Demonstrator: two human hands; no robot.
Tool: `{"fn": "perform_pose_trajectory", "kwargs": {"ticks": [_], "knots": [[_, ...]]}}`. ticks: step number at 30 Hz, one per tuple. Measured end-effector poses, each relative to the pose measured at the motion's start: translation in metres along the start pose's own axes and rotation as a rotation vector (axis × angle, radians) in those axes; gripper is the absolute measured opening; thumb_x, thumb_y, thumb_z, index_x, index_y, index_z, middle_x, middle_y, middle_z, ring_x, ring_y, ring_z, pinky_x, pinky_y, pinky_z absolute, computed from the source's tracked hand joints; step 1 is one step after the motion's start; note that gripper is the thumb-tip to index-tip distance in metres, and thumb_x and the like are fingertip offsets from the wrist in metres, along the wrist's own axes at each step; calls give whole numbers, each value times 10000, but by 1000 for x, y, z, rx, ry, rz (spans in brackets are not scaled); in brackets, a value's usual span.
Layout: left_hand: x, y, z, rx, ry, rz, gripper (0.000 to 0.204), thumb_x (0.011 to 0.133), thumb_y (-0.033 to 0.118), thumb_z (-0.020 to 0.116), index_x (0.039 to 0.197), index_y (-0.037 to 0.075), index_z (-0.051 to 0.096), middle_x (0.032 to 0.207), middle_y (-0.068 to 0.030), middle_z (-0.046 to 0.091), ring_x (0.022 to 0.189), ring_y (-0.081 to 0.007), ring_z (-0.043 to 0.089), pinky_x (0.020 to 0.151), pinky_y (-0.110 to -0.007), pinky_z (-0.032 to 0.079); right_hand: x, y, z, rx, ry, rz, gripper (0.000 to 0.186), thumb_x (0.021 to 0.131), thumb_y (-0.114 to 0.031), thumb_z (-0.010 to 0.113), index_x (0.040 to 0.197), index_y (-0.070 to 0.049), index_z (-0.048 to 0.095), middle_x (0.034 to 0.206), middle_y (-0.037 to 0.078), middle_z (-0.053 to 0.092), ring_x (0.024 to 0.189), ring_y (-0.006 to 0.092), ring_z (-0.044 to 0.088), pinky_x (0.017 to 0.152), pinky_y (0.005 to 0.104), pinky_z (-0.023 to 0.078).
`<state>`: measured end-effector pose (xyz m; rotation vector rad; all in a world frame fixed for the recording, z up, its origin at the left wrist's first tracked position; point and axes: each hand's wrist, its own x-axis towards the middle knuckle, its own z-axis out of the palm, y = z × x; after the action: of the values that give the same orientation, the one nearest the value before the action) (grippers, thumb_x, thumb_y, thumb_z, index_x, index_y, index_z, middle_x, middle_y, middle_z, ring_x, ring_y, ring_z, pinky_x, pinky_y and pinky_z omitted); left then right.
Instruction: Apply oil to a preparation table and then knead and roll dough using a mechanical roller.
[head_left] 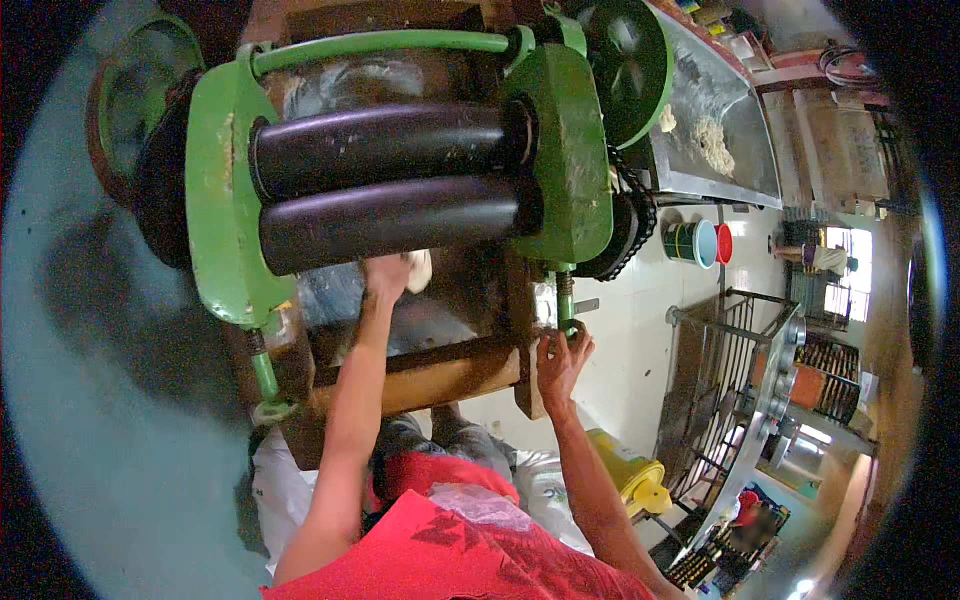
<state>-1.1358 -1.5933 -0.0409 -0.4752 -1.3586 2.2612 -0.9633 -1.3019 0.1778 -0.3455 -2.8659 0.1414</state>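
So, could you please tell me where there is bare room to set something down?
The pale floor has room between the right hand and the green bucket. The metal table has some beside its pale scraps. It is crowded beneath the black rollers, where the left hand meets a pale lump.

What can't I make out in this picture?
All in the head view:
Left hand: fingertips hidden by the front roller.
Pale piece: partly covered by that hand and roller.
Green screw: lower end covered by the right hand.
Distant person: too small to see their doings.
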Motion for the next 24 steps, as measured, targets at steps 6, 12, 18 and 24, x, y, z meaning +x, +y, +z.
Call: {"fn": "perform_pose_trajectory", "kwargs": {"ticks": [6, 12, 18, 24], "knots": [[60, -49, -106, -165, 0, -106, 558, 977, 433, 404, 1399, 70, 446, 1447, -104, 462, 1309, -334, 440, 1089, -522, 333, -5, 8, -10, 23, -62, 87, 137, 805, -81, 677, 936, -50, 650, 1206, 235, 510, 1076, 386, 462, 927, 515, 355], [128, -28, -152, -266, 52, -112, 562, 977, 428, 408, 1411, 73, 431, 1448, -110, 456, 1315, -334, 431, 1099, -507, 325, -3, 11, 9, 4, -45, 83, 155, 765, -84, 714, 907, -98, 654, 1193, 203, 536, 1123, 373, 461, 937, 513, 350], [171, 24, -161, -378, 103, -174, 567, 976, 423, 412, 1423, 76, 416, 1449, -116, 450, 1321, -335, 422, 1110, -492, 317, -6, 21, 17, 23, -9, 133, 177, 740, -49, 711, 894, -120, 657, 1199, 183, 539, 1157, 351, 458, 972, 505, 328], [232, 59, -152, -480, 101, -231, 572, 975, 418, 416, 1435, 79, 400, 1450, -123, 444, 1326, -336, 414, 1120, -476, 309, -5, 21, 22, 60, -12, 113, 182, 719, -30, 716, 859, -128, 652, 1197, 166, 547, 1142, 343, 482, 974, 503, 329]]}}
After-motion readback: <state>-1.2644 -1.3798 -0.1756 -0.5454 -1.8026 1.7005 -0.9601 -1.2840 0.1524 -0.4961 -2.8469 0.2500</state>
